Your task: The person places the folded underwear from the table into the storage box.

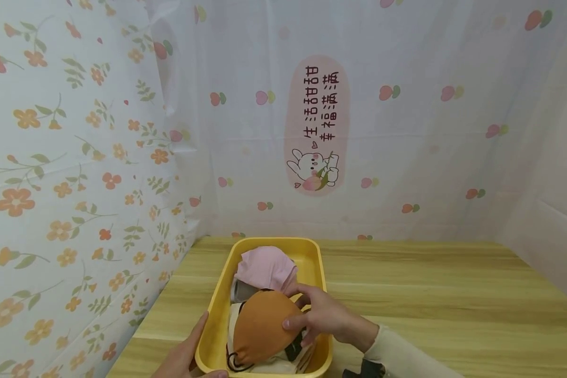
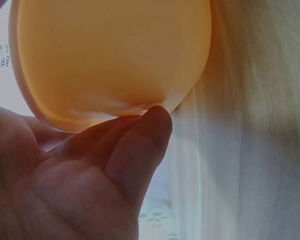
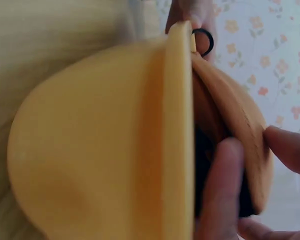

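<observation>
A yellow bin (image 1: 322,262) stands on the table with folded fabric inside. My left hand (image 1: 185,350) holds its near left corner, one finger along the side wall and the thumb at the front. In the left wrist view the thumb (image 2: 157,120) lies against the bin wall (image 2: 115,55). My right hand (image 1: 323,316) reaches over the right rim and pinches an orange-brown, cup-shaped cloth piece (image 1: 262,325) with black cord loops. The right wrist view shows this cloth (image 3: 240,110) folded over, thumb and fingers on either side, with something black beneath.
A pink cloth (image 1: 266,266) lies at the bin's far end, beside a grey item (image 1: 244,291). Cream fabric (image 1: 276,366) lies under the orange-brown piece. Wooden table (image 1: 430,294) extends to the right. A flowered sheet (image 1: 75,210) hangs close on the left, another sheet (image 1: 406,157) behind.
</observation>
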The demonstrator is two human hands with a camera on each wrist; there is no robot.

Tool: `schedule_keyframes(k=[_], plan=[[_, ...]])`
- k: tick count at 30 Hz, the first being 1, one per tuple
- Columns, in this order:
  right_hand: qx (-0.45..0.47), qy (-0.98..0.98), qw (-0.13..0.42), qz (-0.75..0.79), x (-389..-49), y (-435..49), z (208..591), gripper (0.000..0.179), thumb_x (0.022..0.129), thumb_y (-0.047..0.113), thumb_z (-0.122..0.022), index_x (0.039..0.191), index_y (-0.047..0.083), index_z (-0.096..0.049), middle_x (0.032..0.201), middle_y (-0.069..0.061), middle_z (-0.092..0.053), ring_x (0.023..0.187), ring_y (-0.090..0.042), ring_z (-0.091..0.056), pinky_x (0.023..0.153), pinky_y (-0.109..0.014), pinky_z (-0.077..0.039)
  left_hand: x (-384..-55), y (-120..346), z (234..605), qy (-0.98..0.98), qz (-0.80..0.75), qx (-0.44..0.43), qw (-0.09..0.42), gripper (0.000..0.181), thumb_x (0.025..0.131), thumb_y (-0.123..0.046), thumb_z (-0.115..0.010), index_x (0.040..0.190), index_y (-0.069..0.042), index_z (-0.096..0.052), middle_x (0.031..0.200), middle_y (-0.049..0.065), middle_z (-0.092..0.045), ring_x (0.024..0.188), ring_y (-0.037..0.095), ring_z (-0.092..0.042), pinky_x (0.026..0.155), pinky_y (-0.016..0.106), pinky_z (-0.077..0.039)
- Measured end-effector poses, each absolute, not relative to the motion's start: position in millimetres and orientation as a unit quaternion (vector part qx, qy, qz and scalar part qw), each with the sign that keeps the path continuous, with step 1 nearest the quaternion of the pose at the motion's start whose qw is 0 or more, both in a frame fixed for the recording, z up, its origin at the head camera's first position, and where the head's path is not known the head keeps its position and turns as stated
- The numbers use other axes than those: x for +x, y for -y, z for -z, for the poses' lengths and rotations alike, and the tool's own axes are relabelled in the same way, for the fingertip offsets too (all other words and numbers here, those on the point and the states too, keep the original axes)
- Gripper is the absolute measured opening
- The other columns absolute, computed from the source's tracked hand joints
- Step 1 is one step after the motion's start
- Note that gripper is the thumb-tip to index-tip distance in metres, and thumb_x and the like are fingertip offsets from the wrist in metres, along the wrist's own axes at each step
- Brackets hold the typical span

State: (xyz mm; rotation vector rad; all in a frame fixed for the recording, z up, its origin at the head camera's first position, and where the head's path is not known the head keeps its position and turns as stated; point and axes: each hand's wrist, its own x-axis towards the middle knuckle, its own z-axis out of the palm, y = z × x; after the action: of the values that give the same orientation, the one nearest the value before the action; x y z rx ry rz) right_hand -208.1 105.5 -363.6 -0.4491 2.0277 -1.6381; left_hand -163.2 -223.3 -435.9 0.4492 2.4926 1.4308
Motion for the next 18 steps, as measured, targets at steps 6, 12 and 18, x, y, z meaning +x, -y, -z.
schedule_keyframes(k=[6, 12, 18], plan=[[-0.200, -0.783, 0.205, 0.552, -208, -114, 362, 0.059, 0.083, 0.008, -0.081, 0.135, 0.005, -0.054, 0.098, -0.013, -0.062, 0.060, -0.016, -0.060, 0.055, -0.031, -0.055, -164, 224, 437, -0.857, -0.478, 0.150, 0.118, 0.112, 0.088, -0.029, -0.076, 0.156, 0.011, 0.004, 0.131, 0.029, -0.058, 0.099, -0.004, -0.062, 0.078, 0.017, -0.053], [-0.252, -0.832, 0.126, 0.477, -209, -117, 358, 0.051, 0.080, 0.013, -0.083, 0.126, 0.013, -0.063, 0.111, -0.010, -0.066, 0.095, -0.023, -0.066, 0.075, -0.038, -0.057, -165, 225, 439, -0.860, -0.473, 0.157, 0.112, 0.111, 0.089, -0.028, -0.076, 0.155, 0.013, 0.002, 0.132, 0.034, -0.055, 0.099, -0.004, -0.062, 0.078, 0.020, -0.054], [-0.335, -0.857, 0.047, 0.389, -207, -106, 355, 0.046, 0.082, 0.027, -0.083, 0.126, 0.019, -0.069, 0.124, 0.000, -0.068, 0.111, -0.022, -0.060, 0.092, -0.035, -0.052, -164, 226, 438, -0.876, -0.445, 0.159, 0.094, 0.109, 0.088, -0.028, -0.077, 0.155, 0.014, -0.002, 0.133, 0.036, -0.055, 0.100, -0.002, -0.062, 0.077, 0.017, -0.052]])
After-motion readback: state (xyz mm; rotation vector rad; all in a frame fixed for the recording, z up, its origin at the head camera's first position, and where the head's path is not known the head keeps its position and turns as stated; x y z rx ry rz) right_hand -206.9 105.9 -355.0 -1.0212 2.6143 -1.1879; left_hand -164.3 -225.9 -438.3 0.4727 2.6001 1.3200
